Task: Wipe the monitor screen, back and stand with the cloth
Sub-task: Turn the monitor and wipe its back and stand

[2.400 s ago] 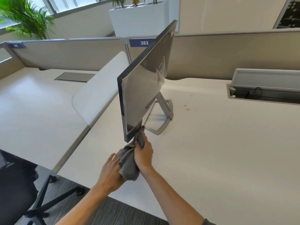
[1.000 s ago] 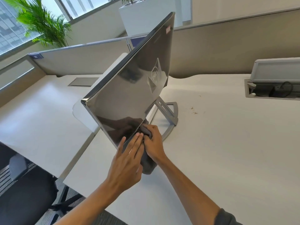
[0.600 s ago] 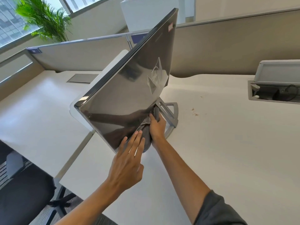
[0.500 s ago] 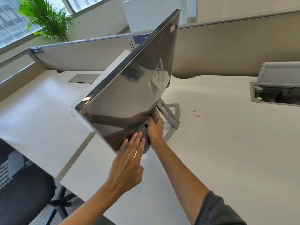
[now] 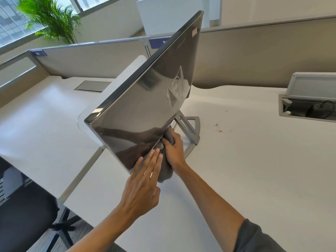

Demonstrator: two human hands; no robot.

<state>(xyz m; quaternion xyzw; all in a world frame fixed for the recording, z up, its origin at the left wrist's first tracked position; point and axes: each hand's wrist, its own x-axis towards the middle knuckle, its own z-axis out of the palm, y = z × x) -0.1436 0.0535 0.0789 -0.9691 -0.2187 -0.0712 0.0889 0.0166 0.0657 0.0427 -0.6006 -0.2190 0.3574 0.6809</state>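
Observation:
The monitor [image 5: 149,106] stands tilted on the white desk, its glossy grey back facing me. Its silver stand [image 5: 190,131] shows behind the lower right edge. My right hand [image 5: 174,151] grips a bunched grey cloth [image 5: 166,171] and holds it against the monitor's bottom edge near the stand. My left hand [image 5: 143,186] lies with straight fingers against the lower corner of the back. The screen side is hidden from me.
The white desk [image 5: 254,170] holds a few brown crumbs [image 5: 217,128] right of the stand. An open cable box [image 5: 309,106] sits at the far right. Grey partitions [image 5: 254,57] run behind. A black chair [image 5: 23,211] stands at the lower left.
The camera moved closer and the monitor's back turned more towards me. My right hand slid the cloth along the bottom edge towards the stand. My left hand came to rest flat on the lower corner.

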